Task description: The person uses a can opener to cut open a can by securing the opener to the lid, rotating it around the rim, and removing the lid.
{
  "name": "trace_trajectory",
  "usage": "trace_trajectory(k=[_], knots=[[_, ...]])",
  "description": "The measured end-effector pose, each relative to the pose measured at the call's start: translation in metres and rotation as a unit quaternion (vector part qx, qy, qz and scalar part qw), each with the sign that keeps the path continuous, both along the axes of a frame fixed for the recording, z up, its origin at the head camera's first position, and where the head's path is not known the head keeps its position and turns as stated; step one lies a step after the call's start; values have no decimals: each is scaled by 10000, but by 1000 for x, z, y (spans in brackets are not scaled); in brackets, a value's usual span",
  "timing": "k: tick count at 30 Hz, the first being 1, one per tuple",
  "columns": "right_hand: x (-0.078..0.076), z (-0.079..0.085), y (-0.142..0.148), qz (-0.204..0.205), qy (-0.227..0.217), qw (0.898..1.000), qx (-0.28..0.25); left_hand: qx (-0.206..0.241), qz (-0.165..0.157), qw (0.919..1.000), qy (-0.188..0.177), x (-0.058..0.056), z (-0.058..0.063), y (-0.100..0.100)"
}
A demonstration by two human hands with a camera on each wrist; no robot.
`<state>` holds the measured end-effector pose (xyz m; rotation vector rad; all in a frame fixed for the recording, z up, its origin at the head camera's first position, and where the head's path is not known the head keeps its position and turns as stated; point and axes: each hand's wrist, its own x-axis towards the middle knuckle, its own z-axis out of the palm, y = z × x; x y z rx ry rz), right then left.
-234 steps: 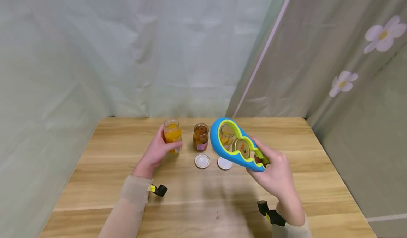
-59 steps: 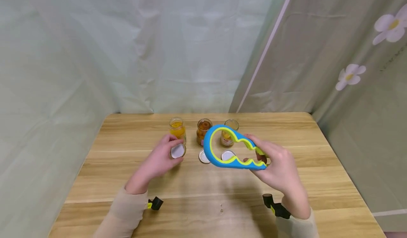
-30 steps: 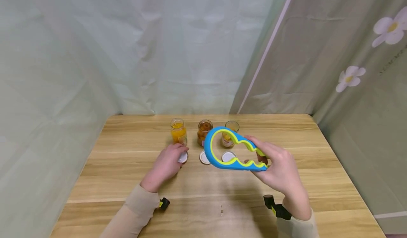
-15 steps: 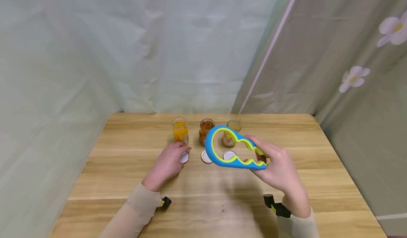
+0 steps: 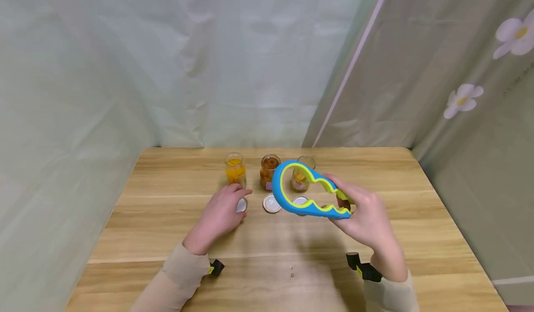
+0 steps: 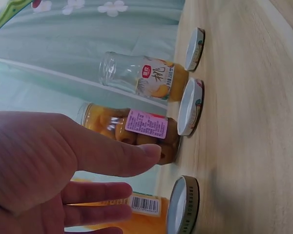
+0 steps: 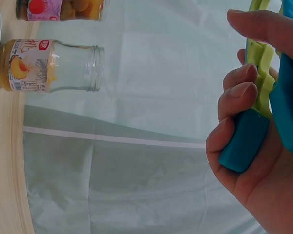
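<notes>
My left hand [image 5: 221, 212] is just above the table beside a white-lined metal jar lid [image 5: 241, 205], which lies inside up. In the left wrist view its thumb and fingers are extended and apart from that lid [image 6: 183, 207]. Behind it stands an uncapped glass jar of orange fruit [image 5: 235, 170]. My right hand [image 5: 363, 212] grips the handles of a blue and lime-green jar opener [image 5: 276, 187], held up over the table, its loop pointing left with nothing clamped in it.
An open jar of brown fruit [image 5: 270, 168] stands mid-row, and an open peach jar [image 7: 29, 66] stands to its right, partly behind the opener. Two more upturned lids lie in front: a middle lid [image 5: 272, 203] and a right lid [image 6: 195, 48]. A curtain [image 5: 250, 71] hangs behind the table.
Earlier my left hand held the orange jar, then a tilted lid. That lid now lies on the table before the jar, let go. The right hand kept hold of the opener, hardly moving lately.
</notes>
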<state>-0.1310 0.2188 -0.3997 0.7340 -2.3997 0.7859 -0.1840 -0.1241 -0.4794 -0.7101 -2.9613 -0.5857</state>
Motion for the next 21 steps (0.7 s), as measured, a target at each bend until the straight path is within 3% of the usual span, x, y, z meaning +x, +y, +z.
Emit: trace_trajectory(k=[8,14,18,21], knots=[[-1,-4,3,-86,-115,9997,-176,112,-30,9999,101,2,1,2],[6,-13,12,-420,-655,9941,-753,453,-35,9988,176,7,5,4],[7,-15,22,-1026,-1254,9796,-1189,754,101,9968,256,8,11,5],[7,-16,34,-1618,-1924,9579,-1387,933,186,9949,348,9,15,8]])
